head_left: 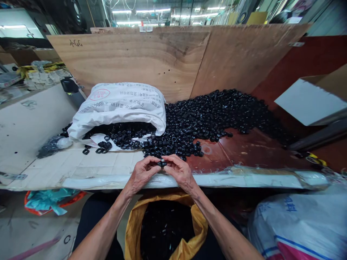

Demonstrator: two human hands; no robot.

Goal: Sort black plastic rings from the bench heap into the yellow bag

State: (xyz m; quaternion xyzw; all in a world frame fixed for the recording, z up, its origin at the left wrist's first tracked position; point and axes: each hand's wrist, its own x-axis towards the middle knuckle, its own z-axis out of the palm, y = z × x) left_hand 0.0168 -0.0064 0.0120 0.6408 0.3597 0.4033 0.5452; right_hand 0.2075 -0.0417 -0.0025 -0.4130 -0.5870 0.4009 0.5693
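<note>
My left hand [142, 172] and my right hand [181, 173] meet at the table's front edge. Thumb and fingers of both are pinched on a small black part [162, 164]; whether it is one piece or two pressed together I cannot tell. Just beyond my fingertips lies a heap of black plastic rings [214, 115], spread toward the right. More of them spill from the mouth of a white woven sack [121, 99] lying on its side. Below my wrists, between my knees, an open yellow sack [131, 225] holds a dark mass of small black pieces.
A plywood board [135, 57] walls off the back of the table. At the right, a white carton flap [311, 101] juts in, and a full white-and-blue sack [303, 220] stands below. An orange-rimmed basket [28, 204] with teal plastic sits on the floor at left.
</note>
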